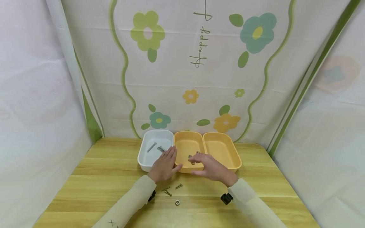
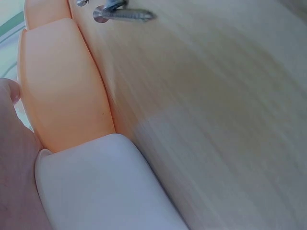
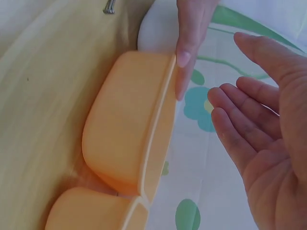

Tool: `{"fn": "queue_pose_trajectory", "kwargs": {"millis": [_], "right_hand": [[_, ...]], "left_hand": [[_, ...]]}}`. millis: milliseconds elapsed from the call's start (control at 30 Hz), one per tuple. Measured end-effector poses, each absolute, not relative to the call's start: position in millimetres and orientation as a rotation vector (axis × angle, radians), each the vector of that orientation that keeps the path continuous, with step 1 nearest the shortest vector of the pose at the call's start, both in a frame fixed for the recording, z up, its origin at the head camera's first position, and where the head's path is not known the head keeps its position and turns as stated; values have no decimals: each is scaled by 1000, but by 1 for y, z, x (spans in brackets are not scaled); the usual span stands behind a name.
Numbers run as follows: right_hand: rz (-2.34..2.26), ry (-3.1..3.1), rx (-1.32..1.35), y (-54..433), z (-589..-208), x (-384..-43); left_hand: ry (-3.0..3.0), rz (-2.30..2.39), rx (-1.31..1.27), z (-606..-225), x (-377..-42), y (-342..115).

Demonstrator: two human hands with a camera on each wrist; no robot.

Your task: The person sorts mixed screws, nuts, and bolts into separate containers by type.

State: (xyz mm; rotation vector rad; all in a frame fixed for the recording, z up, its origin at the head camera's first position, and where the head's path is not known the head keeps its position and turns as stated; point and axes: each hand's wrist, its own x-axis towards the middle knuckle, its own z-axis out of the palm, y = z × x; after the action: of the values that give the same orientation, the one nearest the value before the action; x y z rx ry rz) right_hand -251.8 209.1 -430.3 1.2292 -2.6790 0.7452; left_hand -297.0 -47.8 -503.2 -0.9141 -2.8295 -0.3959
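My left hand (image 1: 164, 164) rests with straight fingers over the right rim of the white tray (image 1: 155, 136), thumb reaching to the front rim of the middle yellow tray (image 1: 188, 141). Several silver bolts (image 1: 151, 147) lie in the white tray, partly hidden by that hand. Above the middle tray hovers my right hand (image 1: 212, 167), fingers loosely bent; the right wrist view shows its palm bare. Small metal nuts (image 1: 198, 153) sit beneath it in the tray, some covered by the fingers.
A second yellow tray (image 1: 220, 152) adjoins on the right. In front of the trays, several brass-coloured screws (image 1: 178, 186) and one nut (image 1: 177, 202) lie on the wooden table (image 1: 99, 177). Patterned cloth (image 1: 171, 72) hangs behind the trays and along both sides.
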Motion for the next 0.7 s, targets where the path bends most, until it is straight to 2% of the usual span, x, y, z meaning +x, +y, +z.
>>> {"fn": "queue_pose_trajectory", "kwargs": {"millis": [700], "right_hand": [[711, -2793, 1459, 173, -467, -225]], "left_hand": [[-2844, -302, -904, -502, -296, -49]]}}
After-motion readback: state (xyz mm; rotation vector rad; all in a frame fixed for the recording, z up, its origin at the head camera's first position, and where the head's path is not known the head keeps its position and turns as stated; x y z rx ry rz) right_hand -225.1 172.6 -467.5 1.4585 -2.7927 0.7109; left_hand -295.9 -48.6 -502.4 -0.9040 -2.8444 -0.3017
